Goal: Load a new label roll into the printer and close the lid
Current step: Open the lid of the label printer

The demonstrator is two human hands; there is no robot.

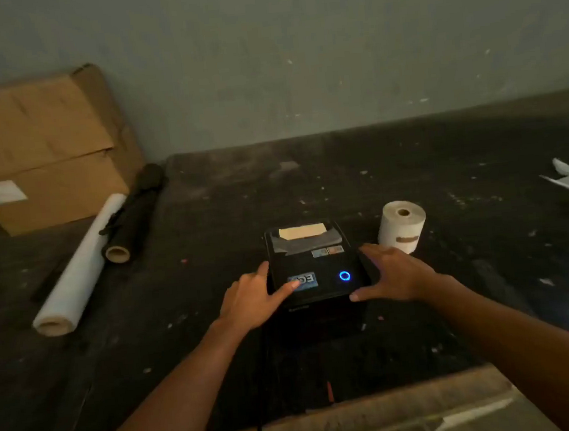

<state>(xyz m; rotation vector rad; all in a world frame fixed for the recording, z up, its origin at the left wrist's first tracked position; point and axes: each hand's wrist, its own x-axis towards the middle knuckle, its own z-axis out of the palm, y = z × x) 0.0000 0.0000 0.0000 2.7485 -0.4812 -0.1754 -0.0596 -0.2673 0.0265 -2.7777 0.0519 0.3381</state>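
Both hands on the small black box-shaped label printer (317,274) mid-table, lid down, blue ring light on — left hand (252,300) spread on its left edge with thumb on the top sticker, right hand (396,272) spread along its right side, fingers straight. White paper label roll (401,225) stands on end just beyond the right hand, right of the printer, not touching it. Dark scuffed table (444,173) — far left: white plastic roll (78,271), black roll (135,216), brown cardboard boxes (39,147) at the wall.
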